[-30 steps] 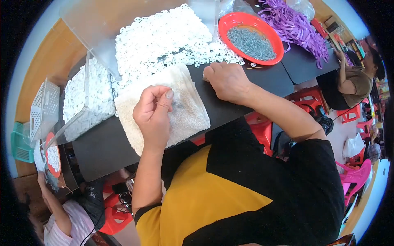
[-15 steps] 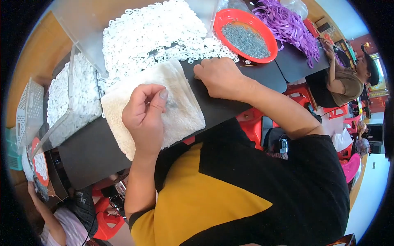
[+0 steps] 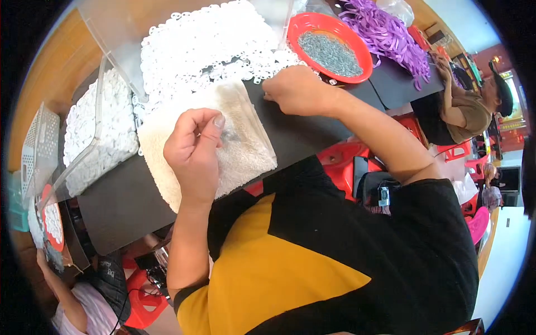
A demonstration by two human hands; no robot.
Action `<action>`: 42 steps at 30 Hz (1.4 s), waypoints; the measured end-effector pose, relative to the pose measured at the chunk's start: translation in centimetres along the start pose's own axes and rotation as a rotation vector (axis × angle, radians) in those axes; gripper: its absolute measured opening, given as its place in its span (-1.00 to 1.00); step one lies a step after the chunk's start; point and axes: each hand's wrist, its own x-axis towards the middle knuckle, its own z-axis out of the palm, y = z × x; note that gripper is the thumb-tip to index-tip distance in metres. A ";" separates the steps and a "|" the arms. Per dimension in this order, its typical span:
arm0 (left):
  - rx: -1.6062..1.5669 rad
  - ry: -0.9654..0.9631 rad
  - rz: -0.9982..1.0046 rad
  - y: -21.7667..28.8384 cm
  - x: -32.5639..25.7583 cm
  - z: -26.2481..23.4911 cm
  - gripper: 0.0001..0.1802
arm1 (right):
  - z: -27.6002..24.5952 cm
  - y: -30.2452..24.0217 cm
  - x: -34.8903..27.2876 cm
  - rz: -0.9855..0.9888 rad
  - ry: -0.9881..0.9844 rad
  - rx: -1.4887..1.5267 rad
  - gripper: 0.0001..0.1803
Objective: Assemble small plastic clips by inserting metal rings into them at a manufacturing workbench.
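A folded cream towel [image 3: 251,153] lies on the dark table in front of me. Above it my left hand [image 3: 192,142] is closed in a pinch, thumb against fingers; anything it holds is too small or hidden to name. Beside those fingertips, a small greyish patch [image 3: 230,134] shows on the towel. To the right, my right hand [image 3: 296,90] is closed, knuckles up, at the near edge of the loose white plastic pieces [image 3: 209,42]. Its fingertips are hidden from view. A red dish [image 3: 364,56] holding many small silvery metal pieces [image 3: 332,53] stands just beyond that hand.
A clear plastic bin [image 3: 103,120] of white pieces stands at the left, next to a white perforated basket [image 3: 43,139]. Purple ribbons [image 3: 385,36] are heaped at the far right. One co-worker [image 3: 466,106] sits at the right, another [image 3: 84,304] at the lower left.
My right hand has moved slightly farther away, closer to the white pieces and the red dish. The left hand stays pinched above the towel, with its fingers slightly shifted.
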 end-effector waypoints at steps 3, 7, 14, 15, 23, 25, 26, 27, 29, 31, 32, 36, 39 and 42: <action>-0.002 -0.013 -0.007 0.0 0.1 0.0 -0.97 | 0.3 -0.1 0.2 0.017 -0.022 -0.025 -0.80; 0.021 -0.027 0.022 0.1 0.1 0.0 -0.97 | 0.7 0.2 -0.2 -0.033 0.059 0.014 -0.79; 0.212 -0.278 0.302 -0.8 0.4 0.0 -0.76 | -0.3 -0.6 -2.4 -0.062 0.160 0.773 -0.73; 0.228 -0.287 0.306 -0.4 0.2 0.1 -0.76 | -0.9 -1.4 -2.8 -0.079 0.075 0.936 -0.75; 0.207 -0.316 0.300 0.4 -0.9 1.6 -0.72 | 0.0 -2.3 -3.8 -0.141 -0.100 1.538 -0.79; 0.217 -0.293 0.270 0.4 -1.2 1.7 -0.74 | 0.5 -2.2 -3.9 -0.164 -0.087 1.561 -0.80; 0.234 -0.272 0.289 0.2 -1.3 1.8 -0.75 | 0.8 -2.2 -4.0 -0.181 -0.081 1.570 -0.80; 0.250 -0.251 0.308 0.1 -1.4 1.9 -0.76 | 1.0 -2.2 -4.1 -0.184 -0.079 1.579 -0.80; 0.226 -0.237 0.288 -0.1 -1.7 2.2 -0.76 | 1.1 -2.5 -4.2 -0.144 -0.066 1.605 -0.80; 0.191 -0.227 0.266 -0.1 -1.7 2.3 -0.77 | 1.8 -2.5 -4.1 -0.147 -0.057 1.627 -0.80; 0.217 -0.211 0.267 -0.1 -1.8 2.3 -0.76 | 2.0 -2.4 -4.1 -0.143 -0.048 1.643 -0.81; 0.389 0.008 0.381 2.2 -1.9 0.4 -0.68 | 2.6 -1.2 -6.3 -0.088 0.407 1.126 -0.86; 0.653 0.396 0.531 6.5 0.1 -5.4 -0.66 | 4.6 3.5 -8.7 0.098 0.857 0.362 -0.90; 0.526 0.402 0.591 10.2 3.8 -11.8 -0.68 | 4.7 6.1 -10.4 0.277 0.682 0.106 -0.92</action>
